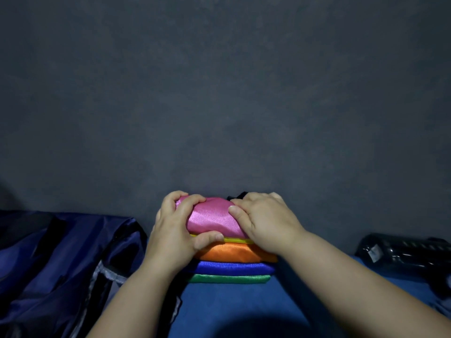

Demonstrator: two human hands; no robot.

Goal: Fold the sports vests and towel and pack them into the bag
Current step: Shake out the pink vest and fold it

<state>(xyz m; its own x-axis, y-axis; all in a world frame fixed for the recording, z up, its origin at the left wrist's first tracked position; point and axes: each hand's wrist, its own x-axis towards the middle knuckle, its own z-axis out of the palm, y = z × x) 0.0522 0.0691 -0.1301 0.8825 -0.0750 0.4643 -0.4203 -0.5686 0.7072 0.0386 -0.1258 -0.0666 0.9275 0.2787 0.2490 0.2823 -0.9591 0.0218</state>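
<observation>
Can't tell the room from my feed, just a dark grey wall (219, 81) behind a blue-covered table (231, 308).

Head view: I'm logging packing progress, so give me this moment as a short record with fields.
vests, top to bottom: pink vest, yellow vest, orange vest, blue vest, green vest
left hand: grips the pink vest's left end
right hand: grips the pink vest's right end
bag: navy, left of the vests, which are not yet in it
bottle: dark, lying at the right
table: blue
</observation>
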